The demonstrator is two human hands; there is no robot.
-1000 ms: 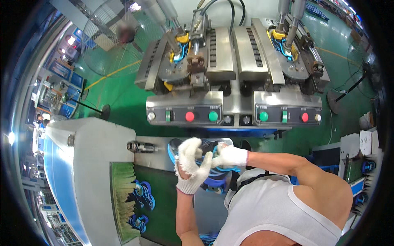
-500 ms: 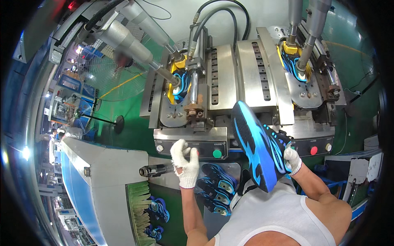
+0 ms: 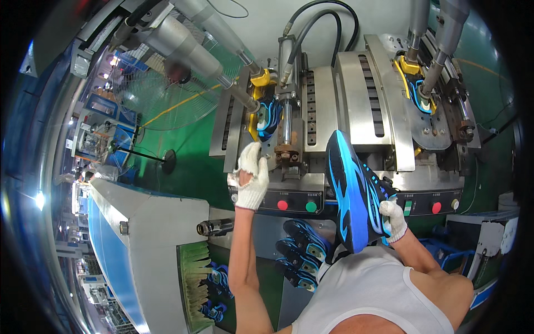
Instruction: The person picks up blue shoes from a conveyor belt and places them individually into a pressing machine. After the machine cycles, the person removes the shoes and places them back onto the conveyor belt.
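A blue and black sports shoe [image 3: 349, 192] stands toe-up in front of the machine, its sole turned to the left. My right hand [image 3: 394, 220], in a white knitted glove, grips it near the heel and collar. My left hand [image 3: 251, 177], gloved alike with a patch of bare skin showing at a hole, is raised with fingers stretched and holds nothing. Just beyond it, a similar shoe [image 3: 268, 118] is clamped in the left press station between yellow pads [image 3: 260, 78]. Another shoe [image 3: 420, 92] is clamped in the right station.
Red and green buttons sit on the control panel [image 3: 356, 207]. Several shoes [image 3: 303, 253] lie below it. At left, a grey machine housing [image 3: 156, 228] has a bristle curtain [image 3: 193, 278] with more shoes behind. A fan [image 3: 167, 100] stands at the back left.
My left hand has moved away from me, past the panel toward the left station, and its fingers have straightened. The held shoe stays in my right hand while the view has shifted slightly.
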